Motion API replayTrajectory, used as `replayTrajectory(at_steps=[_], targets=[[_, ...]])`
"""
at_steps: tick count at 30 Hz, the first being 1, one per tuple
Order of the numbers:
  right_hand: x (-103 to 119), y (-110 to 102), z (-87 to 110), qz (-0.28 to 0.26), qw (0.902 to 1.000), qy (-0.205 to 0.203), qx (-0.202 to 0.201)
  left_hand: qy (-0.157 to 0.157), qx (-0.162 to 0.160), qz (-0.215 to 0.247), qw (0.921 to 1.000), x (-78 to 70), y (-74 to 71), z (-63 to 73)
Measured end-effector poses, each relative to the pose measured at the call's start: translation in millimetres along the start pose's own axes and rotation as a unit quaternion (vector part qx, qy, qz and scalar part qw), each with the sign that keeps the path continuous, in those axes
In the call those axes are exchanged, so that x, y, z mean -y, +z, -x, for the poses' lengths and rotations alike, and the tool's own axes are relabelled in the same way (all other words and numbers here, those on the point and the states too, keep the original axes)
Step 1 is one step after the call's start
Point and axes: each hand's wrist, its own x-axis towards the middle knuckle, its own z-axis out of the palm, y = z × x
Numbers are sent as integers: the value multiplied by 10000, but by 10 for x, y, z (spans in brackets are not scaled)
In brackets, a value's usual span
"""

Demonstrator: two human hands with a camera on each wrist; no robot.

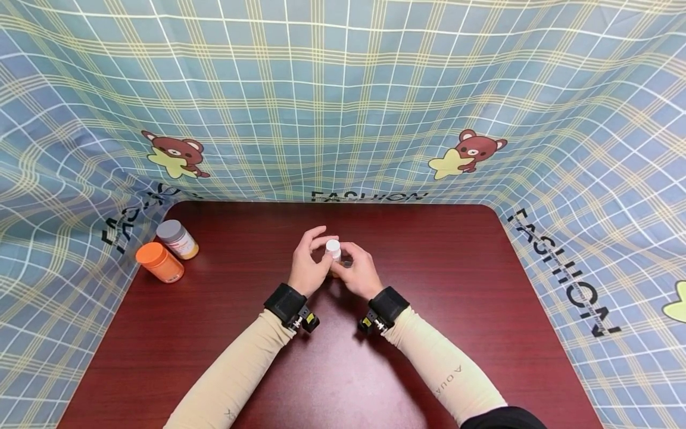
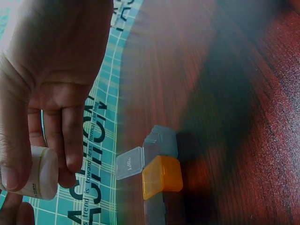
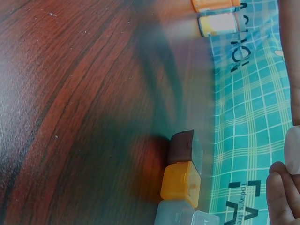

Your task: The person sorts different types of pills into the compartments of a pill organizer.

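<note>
A small white bottle point(image 1: 333, 246) with a white cap is between my two hands, above the middle of the table. My left hand point(image 1: 309, 262) pinches it, its thumb lying across the label in the left wrist view. From the other side, my right hand point(image 1: 360, 271) grips the same bottle with thumb and forefinger. Below the hands, mostly hidden by them in the head view, a pill box point(image 2: 161, 178) with orange and clear compartments stands on the table. One clear lid point(image 2: 130, 163) on it is flipped up.
At the table's left edge stand an orange bottle point(image 1: 159, 262) and a grey-lidded bottle point(image 1: 178, 239), side by side. A checked cloth point(image 1: 343, 119) hangs behind and along both sides of the dark red table point(image 1: 450, 256).
</note>
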Motion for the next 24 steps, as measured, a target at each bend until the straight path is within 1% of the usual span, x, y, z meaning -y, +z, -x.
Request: replayTrajectory(at_steps=[7,9,13,15,18,22,24], targets=[[3,1,2,-10,10000,72,49,43,-182,-3,9998,-23,15,-2],[2,4,2,-39,10000,72,54,10,-300,-24,9995,-35,36,-8],[-1,18,-2,103,9999,-53,71,-33,-591,-177,9981,-48,69,-21],[-2,26,-5,181,9997,-139,65,23,-649,-231,9976,-32,73,-20],[-2,29,-10,189,9997,-164,34,88,-516,-163,9985,-8,64,-16],[-2,25,-17,27,10000,-40,22,48,-285,227,9993,11,44,-5],[1,23,-20,-17,10000,31,44,38,-242,348,9991,14,40,0]])
